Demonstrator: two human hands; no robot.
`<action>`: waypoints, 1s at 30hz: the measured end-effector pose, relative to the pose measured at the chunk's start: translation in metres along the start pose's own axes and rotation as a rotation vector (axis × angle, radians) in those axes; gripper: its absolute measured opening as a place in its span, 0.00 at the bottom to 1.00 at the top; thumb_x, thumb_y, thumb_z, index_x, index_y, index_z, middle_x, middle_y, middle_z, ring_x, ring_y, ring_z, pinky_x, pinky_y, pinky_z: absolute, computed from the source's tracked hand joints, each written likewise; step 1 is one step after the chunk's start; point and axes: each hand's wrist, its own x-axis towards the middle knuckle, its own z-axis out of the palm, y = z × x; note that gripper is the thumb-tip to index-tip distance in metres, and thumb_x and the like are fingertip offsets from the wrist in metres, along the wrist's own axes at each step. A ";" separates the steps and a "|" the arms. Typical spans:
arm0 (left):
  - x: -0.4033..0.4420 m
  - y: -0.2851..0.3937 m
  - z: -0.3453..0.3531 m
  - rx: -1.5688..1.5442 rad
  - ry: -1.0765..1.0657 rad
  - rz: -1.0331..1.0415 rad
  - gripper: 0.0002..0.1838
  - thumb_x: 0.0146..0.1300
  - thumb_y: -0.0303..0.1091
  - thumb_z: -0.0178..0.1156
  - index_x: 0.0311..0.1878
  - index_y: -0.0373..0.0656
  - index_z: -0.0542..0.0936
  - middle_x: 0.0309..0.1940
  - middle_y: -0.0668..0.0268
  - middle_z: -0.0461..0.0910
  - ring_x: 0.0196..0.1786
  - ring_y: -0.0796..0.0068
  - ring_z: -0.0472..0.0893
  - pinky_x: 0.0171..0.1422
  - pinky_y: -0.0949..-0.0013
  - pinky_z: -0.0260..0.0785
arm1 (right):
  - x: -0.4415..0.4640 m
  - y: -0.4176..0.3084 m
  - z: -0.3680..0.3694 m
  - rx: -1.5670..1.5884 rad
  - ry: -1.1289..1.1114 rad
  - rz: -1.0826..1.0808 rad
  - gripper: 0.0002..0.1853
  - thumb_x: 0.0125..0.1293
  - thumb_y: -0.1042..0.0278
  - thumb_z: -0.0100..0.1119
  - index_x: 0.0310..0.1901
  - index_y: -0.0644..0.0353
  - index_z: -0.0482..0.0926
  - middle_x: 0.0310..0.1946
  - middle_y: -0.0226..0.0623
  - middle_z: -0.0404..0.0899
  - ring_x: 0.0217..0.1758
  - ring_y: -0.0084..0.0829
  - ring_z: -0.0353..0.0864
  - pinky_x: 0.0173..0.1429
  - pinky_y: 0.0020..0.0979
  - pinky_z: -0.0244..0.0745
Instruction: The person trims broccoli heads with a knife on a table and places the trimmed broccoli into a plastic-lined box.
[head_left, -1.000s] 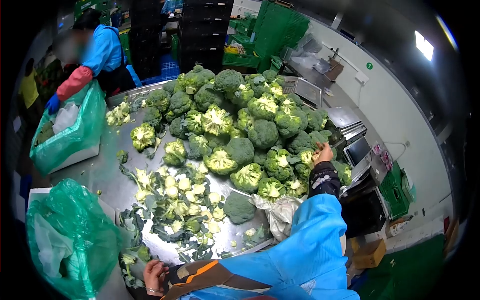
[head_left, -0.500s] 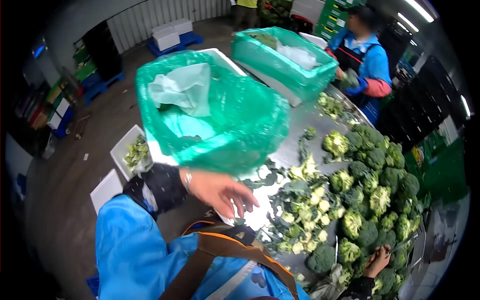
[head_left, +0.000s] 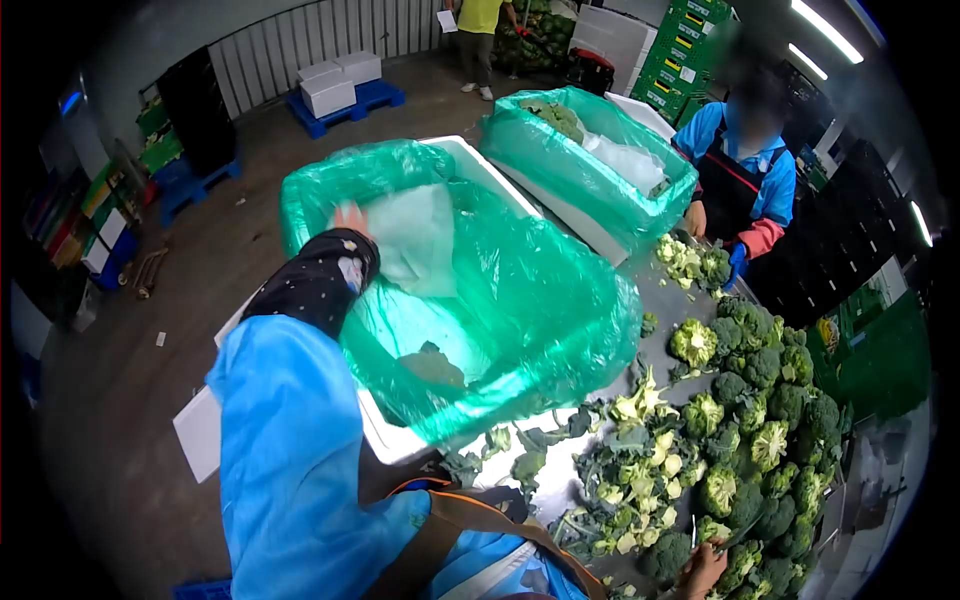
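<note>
My left hand (head_left: 351, 218) reaches into a box lined with green plastic film (head_left: 540, 290). It is at the left edge of a white sheet (head_left: 415, 240) draped inside; blur and the sleeve hide its grip. A broccoli head (head_left: 432, 367) lies at the bottom of that box. At the lower edge of the view, my right hand (head_left: 706, 568) is closed around what looks like a thin knife, mostly hidden. Around it on the metal table lie many broccoli heads (head_left: 735, 495), with cut stems and leaves (head_left: 640, 470) to their left.
A second green-lined box (head_left: 590, 165) holds broccoli and a white sheet. Behind the table, a co-worker in blue sleeves (head_left: 775, 190) handles broccoli. Another person in a yellow top (head_left: 478, 20) stands further back. White boxes (head_left: 330, 90) rest on a blue pallet (head_left: 345, 108).
My left hand has gone from above the table's near edge up and left into the lined box, to the white sheet. My right hand has shifted left and down. The view has turned slightly.
</note>
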 end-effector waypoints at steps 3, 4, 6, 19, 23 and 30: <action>-0.067 0.070 -0.044 -0.316 -0.803 1.027 0.39 0.59 0.65 0.54 0.65 0.45 0.68 0.61 0.55 0.71 0.65 0.58 0.69 0.70 0.60 0.56 | 0.013 0.051 0.011 -0.436 -0.103 -0.215 0.16 0.57 0.51 0.64 0.42 0.52 0.81 0.34 0.39 0.79 0.35 0.34 0.77 0.39 0.35 0.75; -0.109 0.087 -0.097 -0.194 -0.923 1.142 0.41 0.61 0.68 0.47 0.68 0.45 0.65 0.68 0.57 0.63 0.70 0.57 0.61 0.74 0.60 0.47 | 0.005 0.035 0.019 -0.318 -0.118 -0.050 0.18 0.57 0.49 0.64 0.42 0.53 0.80 0.35 0.39 0.80 0.36 0.35 0.78 0.40 0.36 0.75; -0.110 0.086 -0.151 -0.181 -0.890 1.275 0.40 0.60 0.66 0.51 0.68 0.48 0.65 0.67 0.58 0.64 0.69 0.58 0.63 0.72 0.57 0.53 | -0.012 -0.019 0.044 0.130 -0.114 0.251 0.19 0.57 0.55 0.62 0.47 0.55 0.75 0.36 0.40 0.77 0.32 0.32 0.74 0.35 0.34 0.68; 0.071 -0.064 -0.123 -0.193 0.062 0.418 0.22 0.59 0.38 0.60 0.57 0.45 0.74 0.44 0.59 0.80 0.45 0.59 0.82 0.50 0.58 0.75 | -0.048 -0.058 0.092 0.464 -0.238 0.262 0.10 0.61 0.73 0.54 0.43 0.57 0.69 0.20 0.33 0.73 0.10 0.20 0.63 0.12 0.21 0.55; -0.010 -0.025 -0.231 -0.477 0.475 0.416 0.16 0.55 0.31 0.58 0.48 0.44 0.77 0.38 0.59 0.80 0.38 0.62 0.81 0.43 0.62 0.74 | -0.056 -0.060 0.105 0.469 -0.300 0.291 0.10 0.62 0.71 0.54 0.45 0.56 0.70 0.20 0.33 0.74 0.10 0.19 0.62 0.13 0.22 0.57; -0.166 0.106 -0.120 -0.344 -0.613 0.945 0.46 0.43 0.63 0.67 0.61 0.41 0.70 0.43 0.50 0.81 0.47 0.52 0.81 0.52 0.57 0.73 | -0.061 -0.053 0.128 0.453 -0.406 0.282 0.10 0.60 0.73 0.54 0.43 0.57 0.69 0.22 0.36 0.77 0.10 0.21 0.65 0.12 0.23 0.60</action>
